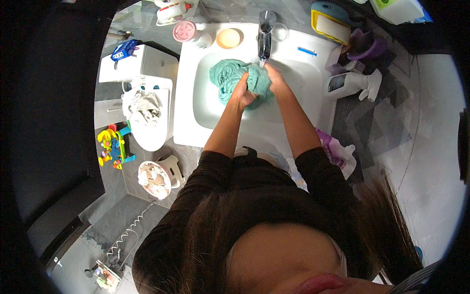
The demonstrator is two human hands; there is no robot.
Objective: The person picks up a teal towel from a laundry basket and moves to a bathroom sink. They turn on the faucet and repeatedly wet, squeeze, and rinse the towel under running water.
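Both my hands are on a bunched teal knitted cloth [229, 75] over the basin of a white sink [209, 114]. My left hand [243, 92] grips its near side, thumb lying on top. On the right side, my right hand [274, 76] holds the cloth's edge, its fingertips close under the spout and partly hidden. From the dark chrome faucet [264, 42], water runs down onto the cloth and my right fingers. Part of the cloth hangs into the basin to the left.
On the sink's rim are a pink-lidded container [185, 32], an orange bowl [228, 39], a clear cup [280, 32] and a blue syringe [307, 51]. A white spray bottle [347, 85] lies right. Left stands a toilet [149, 136] with clothes [143, 106] on its lid.
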